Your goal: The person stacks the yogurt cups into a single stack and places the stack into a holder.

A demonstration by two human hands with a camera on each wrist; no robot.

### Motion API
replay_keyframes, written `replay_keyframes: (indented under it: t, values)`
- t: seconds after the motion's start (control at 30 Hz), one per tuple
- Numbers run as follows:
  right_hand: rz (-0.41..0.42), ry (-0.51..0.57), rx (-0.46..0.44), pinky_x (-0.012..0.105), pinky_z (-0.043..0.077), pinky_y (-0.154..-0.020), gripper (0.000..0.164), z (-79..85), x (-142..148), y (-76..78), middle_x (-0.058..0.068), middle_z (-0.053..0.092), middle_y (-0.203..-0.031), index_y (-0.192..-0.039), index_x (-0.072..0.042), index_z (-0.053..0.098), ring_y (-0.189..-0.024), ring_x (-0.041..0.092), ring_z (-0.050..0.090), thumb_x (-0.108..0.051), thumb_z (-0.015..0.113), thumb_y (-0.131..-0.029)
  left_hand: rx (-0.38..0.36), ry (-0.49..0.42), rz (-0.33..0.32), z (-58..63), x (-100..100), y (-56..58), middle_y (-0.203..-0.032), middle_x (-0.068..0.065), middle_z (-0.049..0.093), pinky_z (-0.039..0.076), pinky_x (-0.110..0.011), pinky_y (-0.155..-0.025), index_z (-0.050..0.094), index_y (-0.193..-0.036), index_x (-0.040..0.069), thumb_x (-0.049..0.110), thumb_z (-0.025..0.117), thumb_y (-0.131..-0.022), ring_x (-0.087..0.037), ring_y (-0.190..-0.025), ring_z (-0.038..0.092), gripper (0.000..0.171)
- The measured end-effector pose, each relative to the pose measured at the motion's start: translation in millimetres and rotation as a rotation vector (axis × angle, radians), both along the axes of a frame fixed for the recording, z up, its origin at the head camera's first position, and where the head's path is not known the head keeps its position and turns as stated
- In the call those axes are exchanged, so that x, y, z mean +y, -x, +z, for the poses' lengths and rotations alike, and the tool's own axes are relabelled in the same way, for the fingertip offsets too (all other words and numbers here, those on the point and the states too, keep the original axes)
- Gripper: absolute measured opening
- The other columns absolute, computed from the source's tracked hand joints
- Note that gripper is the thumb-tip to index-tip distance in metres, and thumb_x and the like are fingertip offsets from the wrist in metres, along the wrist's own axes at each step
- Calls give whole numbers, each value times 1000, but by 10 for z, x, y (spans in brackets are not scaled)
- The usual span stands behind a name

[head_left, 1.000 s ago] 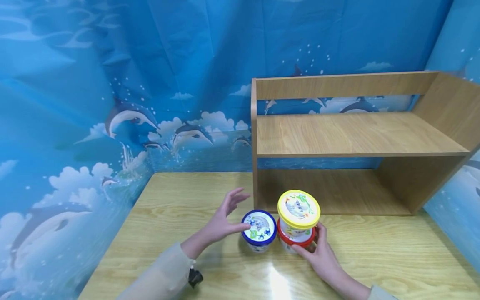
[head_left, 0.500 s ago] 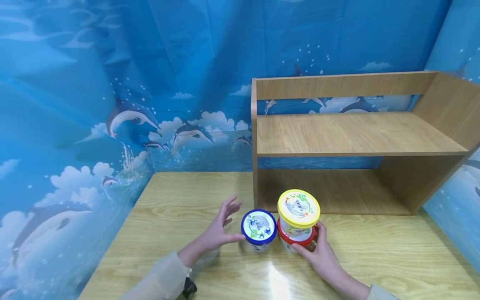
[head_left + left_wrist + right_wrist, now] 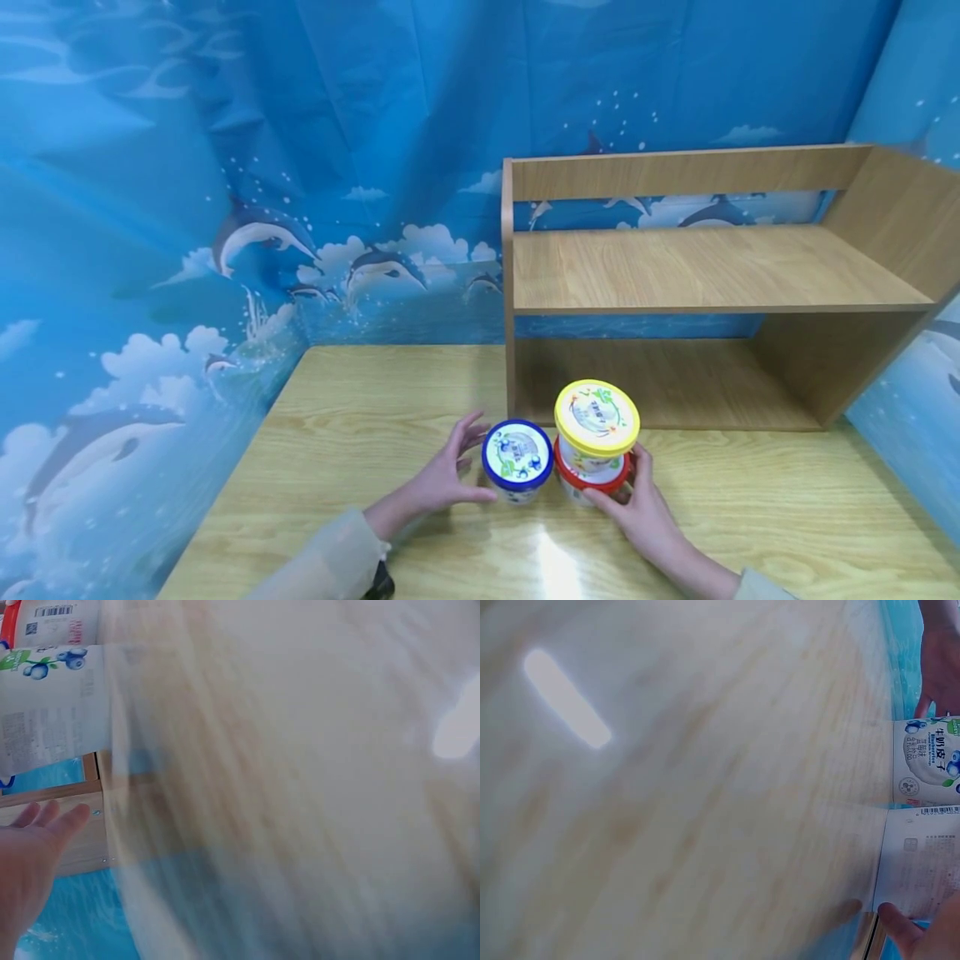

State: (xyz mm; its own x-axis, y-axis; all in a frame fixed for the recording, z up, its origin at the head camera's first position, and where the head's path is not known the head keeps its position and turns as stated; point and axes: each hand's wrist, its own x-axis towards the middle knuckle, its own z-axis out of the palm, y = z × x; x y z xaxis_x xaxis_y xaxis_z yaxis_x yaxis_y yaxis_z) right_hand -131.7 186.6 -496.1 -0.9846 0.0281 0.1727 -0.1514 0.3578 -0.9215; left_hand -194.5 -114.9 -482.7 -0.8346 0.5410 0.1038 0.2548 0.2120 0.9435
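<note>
A round white tub with a blue lid (image 3: 517, 454) and blueberry pictures stands on the table. Close by its left side is my left hand (image 3: 438, 485), thumb and fingers spread apart; the left wrist view shows a gap between the fingers and the blueberry tub (image 3: 52, 705). Just right of it stands a red-lidded tub (image 3: 573, 481), partly covered by a yellow-lidded tub (image 3: 597, 417) stacked on top. My right hand (image 3: 647, 515) grips the red-lidded tub from the right, thumb at the front; in the right wrist view the thumb touches its white wall (image 3: 919, 859).
Behind the tubs stands a two-level wooden shelf (image 3: 720, 267), its left upright close to the blue-lidded tub. The wooden table (image 3: 360, 400) extends to both sides. A blue dolphin-print backdrop (image 3: 390, 125) hangs behind and at the sides.
My left hand first drew back leftward from the blue-lidded tub, then came lower and closer to its left side. The right hand and all the tubs have stayed in place.
</note>
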Motion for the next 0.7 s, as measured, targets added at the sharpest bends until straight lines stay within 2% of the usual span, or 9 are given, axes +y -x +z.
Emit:
replay_keyframes:
  t: [0.13, 0.27, 0.37, 0.7]
  values:
    - [1, 0, 1, 42, 53, -88, 85, -2, 2, -8, 27, 48, -127, -141, 0, 18, -116, 43, 51, -9, 78, -82, -40, 0, 12, -21, 41, -15, -152, -22, 29, 32, -56, -107, 11, -155, 18, 10, 86, -70, -40, -136, 32, 113]
    - [6, -2, -4, 43, 53, -88, 85, 7, 7, -16, 27, 46, -128, -141, 1, 16, -117, 44, 51, -9, 77, -83, -75, -18, 9, -38, 86, -21, -151, -22, 29, 32, -52, -108, 11, -155, 14, 9, 87, -69, -40, -135, 33, 115]
    - [8, -3, -9, 43, 53, -88, 86, 10, 8, -13, 28, 46, -129, -142, 2, 16, -118, 44, 50, -9, 77, -83, -81, -35, -1, -53, 113, -18, -150, -24, 29, 33, -49, -108, 11, -155, 10, 7, 87, -68, -41, -135, 34, 115]
    - [9, 1, 6, 44, 53, -88, 85, 16, 1, -9, 29, 47, -129, -141, 2, 16, -118, 44, 50, -8, 77, -83, -85, -33, 3, -87, 159, 4, -148, -22, 35, 34, -49, -107, 15, -154, 11, 8, 87, -69, -39, -135, 35, 111]
